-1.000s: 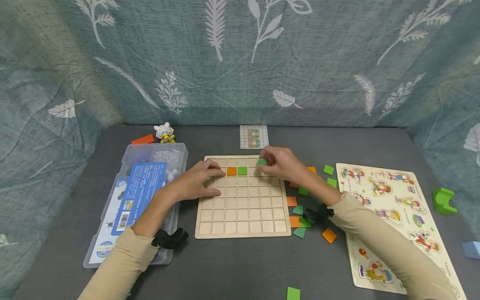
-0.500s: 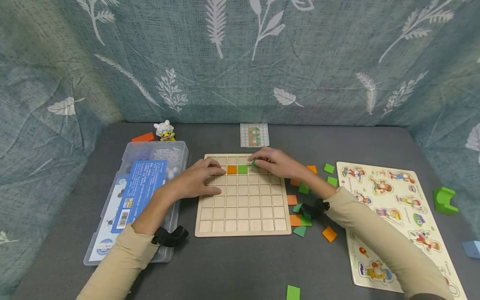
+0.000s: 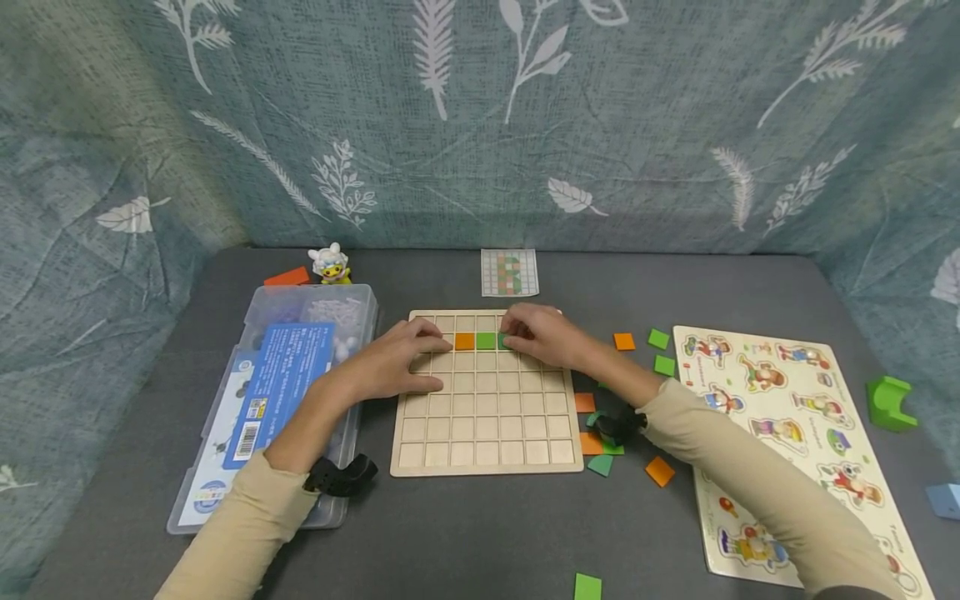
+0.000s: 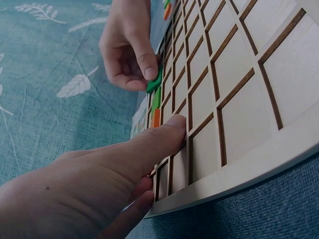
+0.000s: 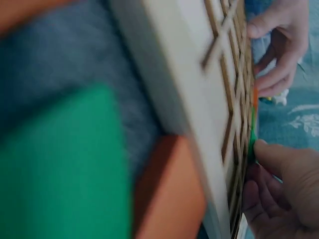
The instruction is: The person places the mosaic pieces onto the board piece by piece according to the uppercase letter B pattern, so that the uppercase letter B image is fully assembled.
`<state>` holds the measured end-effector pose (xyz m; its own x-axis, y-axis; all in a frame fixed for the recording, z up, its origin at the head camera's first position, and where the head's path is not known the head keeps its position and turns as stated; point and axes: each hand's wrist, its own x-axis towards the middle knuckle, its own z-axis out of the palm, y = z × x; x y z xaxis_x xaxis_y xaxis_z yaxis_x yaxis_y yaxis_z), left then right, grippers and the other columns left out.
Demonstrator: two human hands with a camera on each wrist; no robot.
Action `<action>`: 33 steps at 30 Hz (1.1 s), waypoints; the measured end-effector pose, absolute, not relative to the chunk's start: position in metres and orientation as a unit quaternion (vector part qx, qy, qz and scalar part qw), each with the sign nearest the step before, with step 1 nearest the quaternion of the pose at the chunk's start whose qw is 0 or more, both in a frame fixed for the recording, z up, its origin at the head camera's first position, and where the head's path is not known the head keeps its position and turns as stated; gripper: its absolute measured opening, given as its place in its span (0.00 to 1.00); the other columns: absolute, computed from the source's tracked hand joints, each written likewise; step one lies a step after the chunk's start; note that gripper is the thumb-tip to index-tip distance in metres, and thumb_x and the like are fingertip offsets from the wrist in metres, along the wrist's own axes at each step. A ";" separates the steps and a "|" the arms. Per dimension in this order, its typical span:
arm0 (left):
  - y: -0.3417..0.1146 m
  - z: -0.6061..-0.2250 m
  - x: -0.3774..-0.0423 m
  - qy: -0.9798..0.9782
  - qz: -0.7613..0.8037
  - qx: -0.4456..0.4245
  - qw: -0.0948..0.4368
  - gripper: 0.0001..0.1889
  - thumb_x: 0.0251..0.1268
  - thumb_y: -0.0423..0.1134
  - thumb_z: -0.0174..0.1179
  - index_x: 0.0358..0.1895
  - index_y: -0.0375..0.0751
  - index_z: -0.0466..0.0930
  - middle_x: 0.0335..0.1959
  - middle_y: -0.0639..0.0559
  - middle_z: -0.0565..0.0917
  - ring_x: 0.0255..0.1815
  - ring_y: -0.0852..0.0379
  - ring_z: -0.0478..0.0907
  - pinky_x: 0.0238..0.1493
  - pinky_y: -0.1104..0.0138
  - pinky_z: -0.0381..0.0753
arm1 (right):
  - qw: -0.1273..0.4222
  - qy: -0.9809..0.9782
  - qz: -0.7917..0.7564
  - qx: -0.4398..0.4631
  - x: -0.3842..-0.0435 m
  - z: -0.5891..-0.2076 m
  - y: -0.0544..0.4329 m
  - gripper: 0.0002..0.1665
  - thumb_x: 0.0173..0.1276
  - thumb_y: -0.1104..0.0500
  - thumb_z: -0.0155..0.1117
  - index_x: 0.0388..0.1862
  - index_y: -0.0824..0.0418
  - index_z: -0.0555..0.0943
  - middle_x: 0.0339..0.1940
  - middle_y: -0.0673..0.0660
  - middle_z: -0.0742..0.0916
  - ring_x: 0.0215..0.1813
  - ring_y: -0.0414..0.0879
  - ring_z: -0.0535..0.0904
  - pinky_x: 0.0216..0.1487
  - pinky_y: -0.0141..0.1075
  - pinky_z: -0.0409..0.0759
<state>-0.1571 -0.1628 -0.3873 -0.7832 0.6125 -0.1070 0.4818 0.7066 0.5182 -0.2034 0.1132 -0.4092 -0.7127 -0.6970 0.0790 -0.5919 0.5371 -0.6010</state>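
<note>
A wooden grid board [image 3: 487,429] lies in the middle of the table. In its second row from the back sit an orange square tile [image 3: 465,342] and a light green square tile [image 3: 486,341], side by side. My right hand [image 3: 551,336] pinches a dark green tile [image 4: 154,84] between thumb and fingers, right at the cell beside the light green one; the fingers hide much of its outline. My left hand [image 3: 390,362] rests on the board's left side, fingers spread and relaxed, fingertips near the orange tile.
A printed pattern card [image 3: 510,273] lies behind the board. Loose orange and green tiles [image 3: 660,472] are scattered to its right, near a picture puzzle board [image 3: 780,450]. A clear plastic case [image 3: 352,308] stands at left, with a small figurine [image 3: 330,264] behind it.
My right hand has moved left with the dark green tile, from farther right over the board to beside the light green tile. The left hand has stayed in place.
</note>
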 end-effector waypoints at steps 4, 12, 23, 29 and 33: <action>-0.162 -0.386 -0.156 0.914 0.237 0.296 0.142 0.25 0.60 0.44 0.67 0.60 0.39 0.78 0.60 0.42 0.72 0.60 0.43 0.67 0.63 0.49 0.69 | 0.055 0.877 -0.288 -0.380 -0.198 -0.409 0.113 0.10 0.68 0.60 0.64 0.46 0.64 0.81 0.40 0.59 0.82 0.38 0.46 0.79 0.40 0.34 0.79; -0.163 -0.388 -0.155 0.910 0.243 0.307 0.133 0.25 0.60 0.43 0.67 0.60 0.38 0.78 0.60 0.40 0.72 0.60 0.41 0.67 0.61 0.48 0.70 | -0.009 0.895 -0.278 -0.350 -0.176 -0.391 0.161 0.21 0.65 0.59 0.67 0.56 0.65 0.80 0.49 0.62 0.81 0.47 0.54 0.80 0.44 0.43 0.80; -0.165 -0.387 -0.156 0.913 0.240 0.298 0.144 0.26 0.60 0.43 0.67 0.61 0.39 0.77 0.62 0.41 0.71 0.62 0.41 0.66 0.63 0.47 0.69 | 0.029 0.945 -0.264 -0.192 -0.157 -0.395 0.287 0.32 0.66 0.56 0.66 0.66 0.66 0.71 0.65 0.70 0.73 0.65 0.68 0.68 0.58 0.63 0.69; -0.165 -0.388 -0.156 0.914 0.235 0.298 0.144 0.26 0.61 0.44 0.66 0.62 0.39 0.77 0.62 0.41 0.71 0.63 0.42 0.66 0.63 0.47 0.69 | -0.041 0.934 -0.269 -0.231 -0.163 -0.413 0.302 0.26 0.63 0.64 0.68 0.60 0.66 0.76 0.60 0.68 0.79 0.56 0.62 0.75 0.46 0.55 0.75; -0.163 -0.386 -0.155 0.912 0.238 0.301 0.145 0.26 0.60 0.44 0.67 0.61 0.39 0.77 0.62 0.41 0.71 0.62 0.42 0.67 0.63 0.48 0.69 | -0.095 0.924 -0.255 -0.269 -0.167 -0.423 0.304 0.21 0.58 0.68 0.71 0.52 0.65 0.83 0.55 0.65 0.83 0.54 0.60 0.76 0.44 0.51 0.75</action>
